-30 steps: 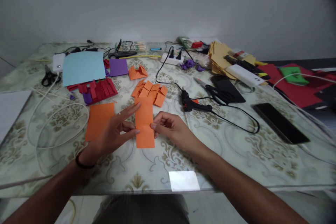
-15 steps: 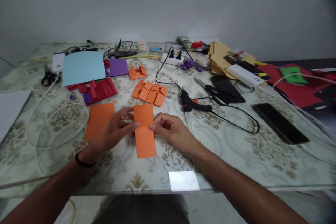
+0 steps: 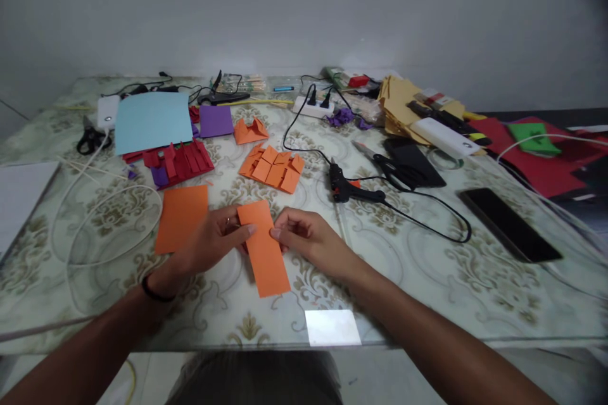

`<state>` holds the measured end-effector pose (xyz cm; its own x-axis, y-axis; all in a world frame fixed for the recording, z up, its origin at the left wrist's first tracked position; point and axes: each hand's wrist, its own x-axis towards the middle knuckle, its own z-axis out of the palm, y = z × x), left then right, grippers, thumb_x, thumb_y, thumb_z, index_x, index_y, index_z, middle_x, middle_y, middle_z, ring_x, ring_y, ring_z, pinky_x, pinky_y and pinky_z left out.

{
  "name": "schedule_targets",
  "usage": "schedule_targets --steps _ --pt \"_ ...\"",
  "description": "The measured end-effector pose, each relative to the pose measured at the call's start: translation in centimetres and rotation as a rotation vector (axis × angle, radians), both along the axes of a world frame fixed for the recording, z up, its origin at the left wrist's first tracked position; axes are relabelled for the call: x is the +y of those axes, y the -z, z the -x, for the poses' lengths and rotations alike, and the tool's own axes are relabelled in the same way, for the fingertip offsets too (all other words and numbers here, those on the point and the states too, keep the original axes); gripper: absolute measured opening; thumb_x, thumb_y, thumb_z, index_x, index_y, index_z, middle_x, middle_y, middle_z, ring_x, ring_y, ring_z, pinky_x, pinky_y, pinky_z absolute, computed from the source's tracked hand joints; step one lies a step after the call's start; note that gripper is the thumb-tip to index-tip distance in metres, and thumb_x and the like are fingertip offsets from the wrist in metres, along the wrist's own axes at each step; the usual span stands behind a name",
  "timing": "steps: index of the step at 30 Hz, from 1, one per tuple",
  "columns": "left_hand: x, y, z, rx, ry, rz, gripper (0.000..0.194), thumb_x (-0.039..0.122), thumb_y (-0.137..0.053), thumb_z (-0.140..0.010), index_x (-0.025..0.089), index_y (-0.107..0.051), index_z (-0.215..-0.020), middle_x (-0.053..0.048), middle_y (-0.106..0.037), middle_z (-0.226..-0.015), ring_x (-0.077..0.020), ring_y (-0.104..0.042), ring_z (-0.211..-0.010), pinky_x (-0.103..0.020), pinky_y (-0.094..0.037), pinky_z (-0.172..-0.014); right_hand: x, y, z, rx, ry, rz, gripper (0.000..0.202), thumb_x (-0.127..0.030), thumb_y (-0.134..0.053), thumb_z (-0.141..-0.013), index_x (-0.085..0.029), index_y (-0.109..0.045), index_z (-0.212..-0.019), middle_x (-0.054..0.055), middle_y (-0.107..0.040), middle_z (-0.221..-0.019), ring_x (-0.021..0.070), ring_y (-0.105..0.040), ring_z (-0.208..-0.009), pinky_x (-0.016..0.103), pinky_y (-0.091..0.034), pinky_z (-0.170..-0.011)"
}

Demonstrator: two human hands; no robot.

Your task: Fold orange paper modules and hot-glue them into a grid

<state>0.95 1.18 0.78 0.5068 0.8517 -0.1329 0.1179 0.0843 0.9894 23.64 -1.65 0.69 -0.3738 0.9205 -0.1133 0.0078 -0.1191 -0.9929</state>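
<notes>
An orange paper strip [image 3: 265, 253] is held above the table between my two hands, its lower end tilted to the right. My left hand [image 3: 222, 237] pinches its left edge, thumb on top and fingers behind. On the right edge, my right hand [image 3: 304, 234] grips it with thumb and curled fingers. Beside my left wrist lies an orange sheet [image 3: 180, 218], partly covered by that hand. Beyond the strip are a folded orange paper piece [image 3: 272, 168] and a smaller orange one [image 3: 251, 131].
A black glue gun [image 3: 351, 188] and scissors [image 3: 396, 171] lie right of centre, with a phone [image 3: 510, 224] farther right. Red folded paper [image 3: 183, 163], a light blue sheet [image 3: 152, 122] and a looped white cable [image 3: 69, 234] are at the left.
The orange strip has tilted, its lower end moving right and toward me, its top edge coming nearer. Both hands still hold it and have shifted slightly.
</notes>
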Motion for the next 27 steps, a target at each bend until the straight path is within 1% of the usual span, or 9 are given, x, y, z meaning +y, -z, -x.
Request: schedule_targets --steps 2,5,9,11,13,15,18,22,27 --pt "0.1 0.0 0.0 -0.014 -0.019 0.005 0.029 0.041 -0.082 -0.086 0.016 -0.071 -0.093 -0.002 -0.075 -0.073 -0.0167 -0.074 -0.062 -0.025 -0.063 -0.056 -0.1 -0.1 0.0 -0.019 -0.029 0.003 0.043 -0.059 -0.075 -0.088 -0.019 -0.061 -0.081 -0.003 -0.057 -0.07 0.0126 -0.053 -0.063 0.026 -0.041 -0.061" --pt "0.0 -0.1 0.0 -0.007 0.01 0.034 0.027 0.037 -0.084 -0.083 0.016 -0.067 -0.084 0.0 -0.072 -0.073 -0.0158 -0.074 -0.062 -0.025 -0.063 -0.058 -0.1 -0.2 0.1 -0.071 -0.019 -0.036 0.039 -0.056 -0.069 -0.093 -0.02 -0.06 -0.082 -0.004 -0.05 -0.069 0.0115 -0.044 -0.061 0.026 -0.034 -0.057" --pt "-0.3 0.2 0.1 0.039 0.074 0.072 0.027 0.037 -0.08 -0.085 0.017 -0.062 -0.083 0.0 -0.069 -0.077 -0.0179 -0.075 -0.067 -0.027 -0.062 -0.06 0.1 0.0 0.2 -0.115 -0.017 -0.078 0.032 -0.05 -0.067 -0.095 -0.019 -0.062 -0.087 -0.003 -0.052 -0.072 0.0119 -0.043 -0.063 0.026 -0.033 -0.059" --pt "-0.3 0.4 0.2 0.113 0.09 -0.005 0.024 0.039 -0.074 -0.089 0.017 -0.065 -0.088 0.0 -0.067 -0.077 -0.0163 -0.071 -0.067 -0.025 -0.058 -0.059 0.1 0.3 0.2 -0.117 -0.052 -0.077 0.028 -0.046 -0.07 -0.093 -0.019 -0.063 -0.087 -0.004 -0.052 -0.072 0.0121 -0.042 -0.064 0.026 -0.033 -0.059" --pt "-0.3 0.5 0.3 0.217 0.101 -0.144 0.023 0.039 -0.068 -0.094 0.016 -0.07 -0.092 0.001 -0.066 -0.076 -0.0134 -0.064 -0.067 -0.023 -0.05 -0.059 0.1 0.4 0.3 -0.116 -0.087 -0.073 0.024 -0.042 -0.072 -0.091 -0.02 -0.064 -0.085 -0.005 -0.049 -0.069 0.0117 -0.04 -0.063 0.025 -0.033 -0.059" --pt "-0.4 0.5 0.3 0.3 0.122 -0.26 0.023 0.038 -0.065 -0.097 0.016 -0.072 -0.091 0.002 -0.065 -0.074 -0.0117 -0.057 -0.067 -0.022 -0.043 -0.061 0.0 0.3 0.4 -0.117 -0.112 -0.063 0.021 -0.036 -0.072 -0.09 -0.02 -0.063 -0.081 -0.006 -0.046 -0.067 0.0112 -0.038 -0.062 0.025 -0.032 -0.059" --pt "-0.6 0.2 0.2 0.329 0.141 -0.331 0.023 0.034 -0.064 -0.098 0.016 -0.072 -0.086 0.004 -0.061 -0.069 -0.0103 -0.051 -0.064 -0.022 -0.038 -0.061 -0.1 -0.1 0.4 -0.129 -0.135 -0.051 0.016 -0.028 -0.071 -0.088 -0.02 -0.061 -0.078 -0.007 -0.046 -0.065 0.0105 -0.037 -0.061 0.025 -0.032 -0.059" --pt "-0.6 -0.2 0.4 0.3 0.107 -0.365 0.024 0.034 -0.064 -0.097 0.016 -0.072 -0.083 0.004 -0.06 -0.066 -0.0103 -0.048 -0.061 -0.023 -0.035 -0.059 0.0 -0.4 0.0 -0.136 -0.153 -0.053 0.015 -0.026 -0.07 -0.087 -0.019 -0.06 -0.077 -0.006 -0.048 -0.066 0.0108 -0.039 -0.062 0.025 -0.031 -0.058" --pt "1.0 -1.3 1.9 0.211 -0.023 -0.346 0.025 0.039 -0.069 -0.094 0.017 -0.073 -0.082 0.0 -0.066 -0.07 -0.0132 -0.054 -0.065 -0.025 -0.038 -0.06 0.5 -0.7 -1.1 -0.137 -0.116 -0.073 0.021 -0.033 -0.071 -0.088 -0.019 -0.061 -0.075 -0.005 -0.051 -0.067 0.0109 -0.044 -0.062 0.026 -0.034 -0.059"
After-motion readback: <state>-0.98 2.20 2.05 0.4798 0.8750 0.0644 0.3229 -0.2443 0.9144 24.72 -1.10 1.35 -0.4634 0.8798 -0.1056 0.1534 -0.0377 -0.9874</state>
